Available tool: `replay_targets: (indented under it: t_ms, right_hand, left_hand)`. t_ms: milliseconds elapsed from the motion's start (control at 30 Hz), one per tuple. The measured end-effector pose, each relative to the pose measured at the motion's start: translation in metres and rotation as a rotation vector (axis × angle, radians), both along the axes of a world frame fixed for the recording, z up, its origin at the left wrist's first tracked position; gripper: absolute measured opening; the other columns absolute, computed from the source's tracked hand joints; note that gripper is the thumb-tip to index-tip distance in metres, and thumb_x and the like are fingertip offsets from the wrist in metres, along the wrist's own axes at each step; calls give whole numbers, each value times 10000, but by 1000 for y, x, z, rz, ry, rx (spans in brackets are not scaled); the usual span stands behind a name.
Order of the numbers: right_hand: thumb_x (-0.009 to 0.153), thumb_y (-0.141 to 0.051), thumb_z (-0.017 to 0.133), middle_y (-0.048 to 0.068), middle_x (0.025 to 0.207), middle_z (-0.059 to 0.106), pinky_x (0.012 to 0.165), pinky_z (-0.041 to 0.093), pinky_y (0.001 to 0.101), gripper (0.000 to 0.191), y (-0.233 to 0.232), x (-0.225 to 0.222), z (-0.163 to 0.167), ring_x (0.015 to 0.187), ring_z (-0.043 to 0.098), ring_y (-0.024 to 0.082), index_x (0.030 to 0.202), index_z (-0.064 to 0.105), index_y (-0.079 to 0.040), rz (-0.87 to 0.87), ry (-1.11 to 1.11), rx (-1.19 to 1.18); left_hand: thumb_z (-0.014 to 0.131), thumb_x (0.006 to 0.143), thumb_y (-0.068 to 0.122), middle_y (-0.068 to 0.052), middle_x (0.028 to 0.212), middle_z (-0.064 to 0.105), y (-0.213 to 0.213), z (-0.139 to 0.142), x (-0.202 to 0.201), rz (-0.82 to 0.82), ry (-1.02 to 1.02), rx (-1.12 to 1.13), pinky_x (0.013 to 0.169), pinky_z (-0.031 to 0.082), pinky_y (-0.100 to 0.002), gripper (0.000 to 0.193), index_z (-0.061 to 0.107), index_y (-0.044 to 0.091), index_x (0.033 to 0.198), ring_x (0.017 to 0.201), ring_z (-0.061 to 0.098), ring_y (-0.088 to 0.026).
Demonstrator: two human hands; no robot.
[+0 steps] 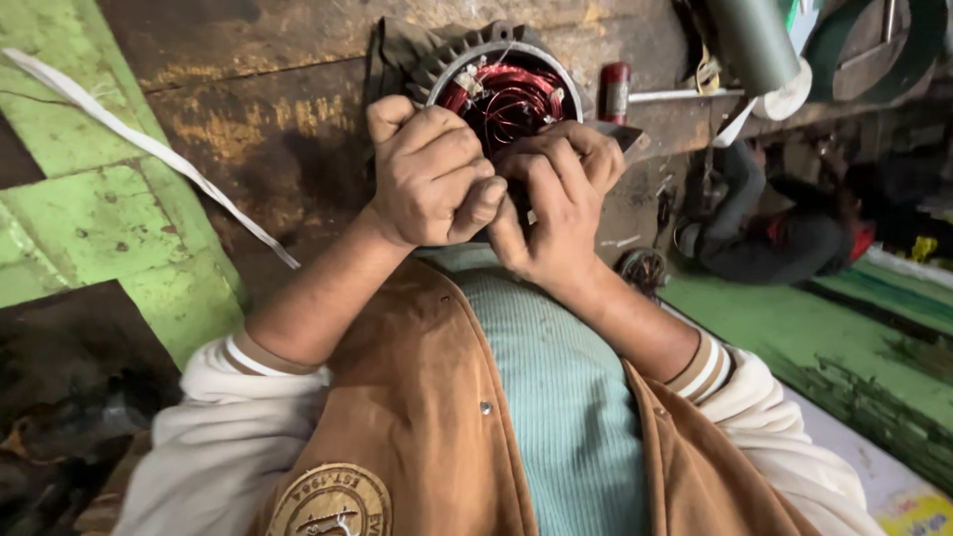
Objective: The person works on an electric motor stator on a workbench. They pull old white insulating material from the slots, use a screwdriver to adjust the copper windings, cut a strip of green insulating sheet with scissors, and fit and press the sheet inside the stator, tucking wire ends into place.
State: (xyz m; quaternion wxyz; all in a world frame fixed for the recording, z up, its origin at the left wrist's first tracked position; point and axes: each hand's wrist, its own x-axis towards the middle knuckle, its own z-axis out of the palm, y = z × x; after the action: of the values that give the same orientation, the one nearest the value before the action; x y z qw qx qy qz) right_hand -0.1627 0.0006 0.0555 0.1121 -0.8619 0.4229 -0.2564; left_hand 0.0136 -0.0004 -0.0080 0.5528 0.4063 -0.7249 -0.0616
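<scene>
At the top centre of the frame the motor stator [501, 84] shows glossy red copper windings inside a grey finned shell. Lower centre, a ribbed pale teal shirt [566, 397] sits under a tan-brown vest [417, 397]; cream sleeves [228, 437] carry brown-striped cuffs. At left, a chipped bright green painted surface [89, 218] is crossed by a white strip [149, 144].

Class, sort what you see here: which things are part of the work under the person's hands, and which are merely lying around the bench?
In the work:
left hand, closed in a fist
right hand, fingers pinched
motor stator with red copper windings

Lying about:
white strap across the green surface
red cylinder
grey-green roll
coil of wire
</scene>
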Motion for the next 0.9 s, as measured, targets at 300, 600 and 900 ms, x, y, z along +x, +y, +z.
replay_targets:
  t_ms: [300,600,900]
  right_hand:
    - [750,-224,663,135,871,555,961,333,469,198,-3,-2,-9,950,556,324,784,614,-35,52,-91,13]
    - [816,-231,680,97,895,601,1017,332,446,167,-10,-7,-5,986,583,290,832,677,-65,83,-100,63]
    - [805,-259,681,80,895,625,1005,306,456,173,-16,-14,-14,1000,579,283,812,673,-86,96,-148,81]
  left_hand:
    - [571,1038,381,-26,771,630,3,-13,-1,30,44,-54,882,321,-431,431,646,111,711,769,649,-204]
    - [487,1125,488,-26,1138,772,6,-29,23,-81,-162,-150,963,353,-373,503,816,111,1076,1152,721,-198]
    - [562,1067,451,39,1025,741,12,-57,8,29,-116,-121,952,333,-428,362,773,185,938,1079,712,-162]
